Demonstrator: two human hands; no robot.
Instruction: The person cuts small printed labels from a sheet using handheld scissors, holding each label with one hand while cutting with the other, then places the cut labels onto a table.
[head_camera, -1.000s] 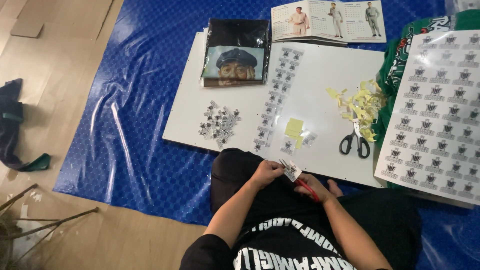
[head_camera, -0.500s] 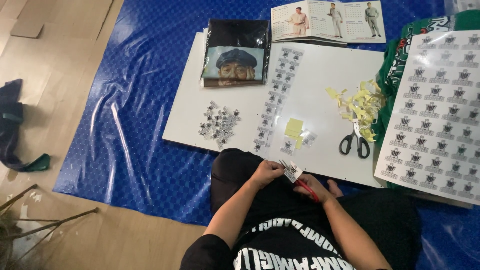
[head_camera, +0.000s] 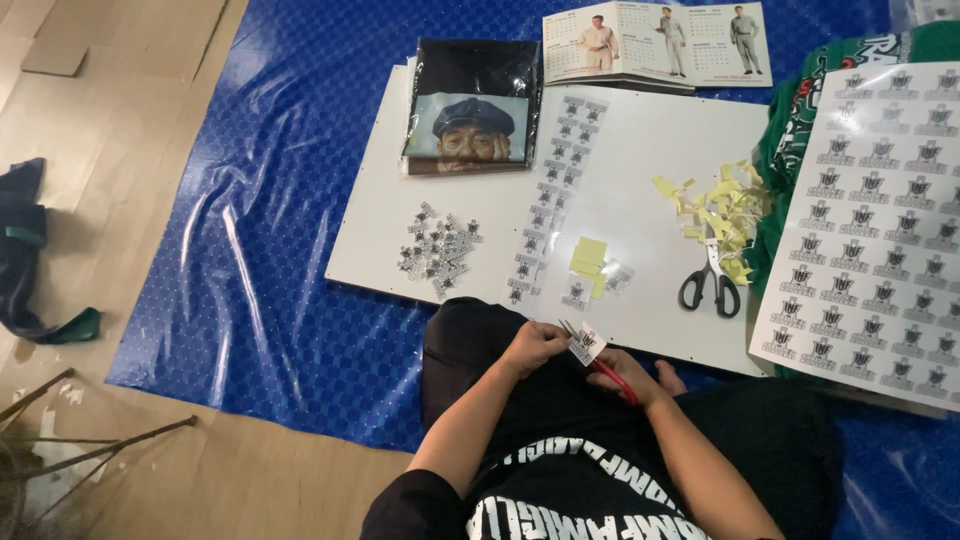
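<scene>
My left hand pinches a small printed sticker piece over my lap. My right hand grips red-handled scissors whose blades meet that piece. Just beyond, on the white board, lie a long strip of stickers, a heap of cut stickers, yellow backing scraps and black-handled scissors.
A large sticker sheet lies at the right over green cloth. A bagged dark shirt with a portrait print and an open booklet sit at the board's far edge. Blue tarp covers the wooden floor.
</scene>
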